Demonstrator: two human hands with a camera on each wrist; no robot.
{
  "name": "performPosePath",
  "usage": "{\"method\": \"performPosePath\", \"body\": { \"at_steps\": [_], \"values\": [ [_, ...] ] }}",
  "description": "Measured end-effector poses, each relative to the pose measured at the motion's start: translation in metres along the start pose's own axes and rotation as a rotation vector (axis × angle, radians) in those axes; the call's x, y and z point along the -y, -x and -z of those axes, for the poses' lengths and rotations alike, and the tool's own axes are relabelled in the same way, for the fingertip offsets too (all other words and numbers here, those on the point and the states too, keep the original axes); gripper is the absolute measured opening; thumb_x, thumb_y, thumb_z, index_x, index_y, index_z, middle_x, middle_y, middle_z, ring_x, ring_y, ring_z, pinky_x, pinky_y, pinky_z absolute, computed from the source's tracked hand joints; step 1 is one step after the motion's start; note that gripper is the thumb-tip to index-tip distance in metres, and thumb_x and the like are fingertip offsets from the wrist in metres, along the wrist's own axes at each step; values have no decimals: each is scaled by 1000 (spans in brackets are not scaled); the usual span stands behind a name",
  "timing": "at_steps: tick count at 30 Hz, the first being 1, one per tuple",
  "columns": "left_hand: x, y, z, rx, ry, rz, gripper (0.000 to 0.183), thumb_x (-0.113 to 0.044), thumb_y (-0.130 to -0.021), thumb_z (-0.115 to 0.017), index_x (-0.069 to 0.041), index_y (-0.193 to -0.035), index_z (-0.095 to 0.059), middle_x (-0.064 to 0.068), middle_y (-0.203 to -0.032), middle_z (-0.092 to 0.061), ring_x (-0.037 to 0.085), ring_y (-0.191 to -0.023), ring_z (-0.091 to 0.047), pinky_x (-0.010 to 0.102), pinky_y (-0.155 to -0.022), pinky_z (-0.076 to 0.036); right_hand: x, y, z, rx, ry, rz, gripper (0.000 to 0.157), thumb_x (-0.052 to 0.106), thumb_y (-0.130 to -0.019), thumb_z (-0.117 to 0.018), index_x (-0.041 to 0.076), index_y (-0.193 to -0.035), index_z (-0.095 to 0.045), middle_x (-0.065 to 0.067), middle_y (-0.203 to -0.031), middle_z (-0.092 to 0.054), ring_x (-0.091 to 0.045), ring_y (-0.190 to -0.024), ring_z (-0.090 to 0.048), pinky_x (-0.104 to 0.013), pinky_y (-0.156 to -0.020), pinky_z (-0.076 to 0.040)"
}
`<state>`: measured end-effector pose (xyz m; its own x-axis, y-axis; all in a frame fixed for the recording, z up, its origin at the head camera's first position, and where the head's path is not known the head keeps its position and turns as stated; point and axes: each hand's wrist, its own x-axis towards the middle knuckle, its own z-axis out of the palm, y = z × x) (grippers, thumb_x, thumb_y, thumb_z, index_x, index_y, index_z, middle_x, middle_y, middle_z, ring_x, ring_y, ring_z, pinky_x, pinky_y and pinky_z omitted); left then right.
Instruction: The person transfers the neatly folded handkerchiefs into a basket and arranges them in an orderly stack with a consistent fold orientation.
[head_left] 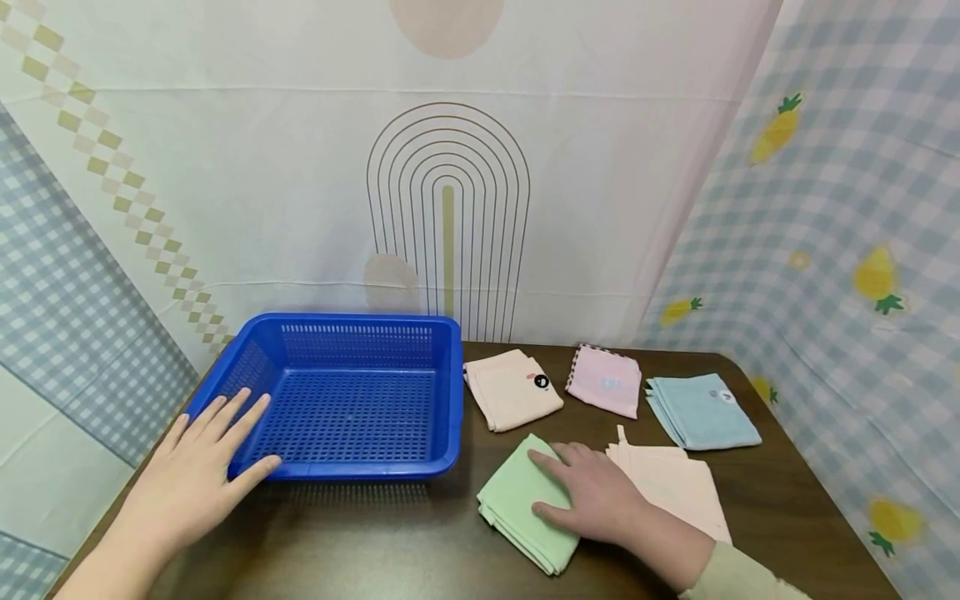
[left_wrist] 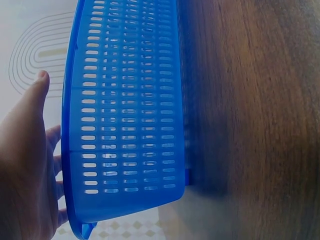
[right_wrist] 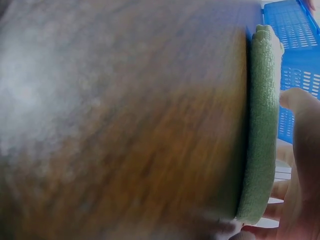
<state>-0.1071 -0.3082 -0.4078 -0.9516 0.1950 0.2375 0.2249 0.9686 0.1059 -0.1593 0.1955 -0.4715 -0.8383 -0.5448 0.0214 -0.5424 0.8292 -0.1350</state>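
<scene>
My right hand (head_left: 588, 492) rests on a folded green towel (head_left: 525, 508) that lies on the table, its thumb and fingers spread over the top face. In the right wrist view the towel's thick folded edge (right_wrist: 262, 130) shows side-on, with the fingers along its upper face. Over the left front corner of a blue plastic basket (head_left: 348, 417) my left hand (head_left: 197, 471) is spread, fingers extended and holding nothing. The left wrist view has that hand (left_wrist: 25, 165) beside the basket's rim, the perforated side wall (left_wrist: 127, 110) facing the camera.
Behind the green towel lie a cream towel (head_left: 513, 392) with a dark round face patch, a pink one (head_left: 604, 383) and a blue one (head_left: 701, 412). Another cream towel (head_left: 678, 487) is partly under the right forearm. Patterned curtains (head_left: 600, 167) hang behind the brown table (head_left: 360, 542).
</scene>
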Motion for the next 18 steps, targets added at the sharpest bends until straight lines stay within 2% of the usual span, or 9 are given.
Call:
{"method": "performPosePath", "body": {
  "at_steps": [4,11,18],
  "values": [
    [2,0,0,13,1,9,82,-60,-95,-53,-22,-160,-20,19,-160,-27,44,-146,-20,59,-117,9,0,0,0,4,7,1,73,65,-87,-59,27,-148,-49,-16,-142,-52,-40,-129,-49,-58,-101,-42],
    [5,-1,-1,25,1,20,82,-60,-95,-53,-21,-160,-21,20,-160,-27,46,-146,-20,53,-116,17,0,-1,0,-1,12,6,74,63,-84,-64,26,-147,-50,-16,-140,-53,-38,-128,-49,-57,-99,-44],
    [8,-1,-2,31,12,27,80,-58,-96,-54,-19,-159,-24,21,-159,-29,47,-145,-21,53,-117,16,-2,-4,-3,-17,31,12,75,65,-81,-66,26,-145,-52,-13,-134,-56,-34,-122,-53,-53,-93,-47]
  ]
}}
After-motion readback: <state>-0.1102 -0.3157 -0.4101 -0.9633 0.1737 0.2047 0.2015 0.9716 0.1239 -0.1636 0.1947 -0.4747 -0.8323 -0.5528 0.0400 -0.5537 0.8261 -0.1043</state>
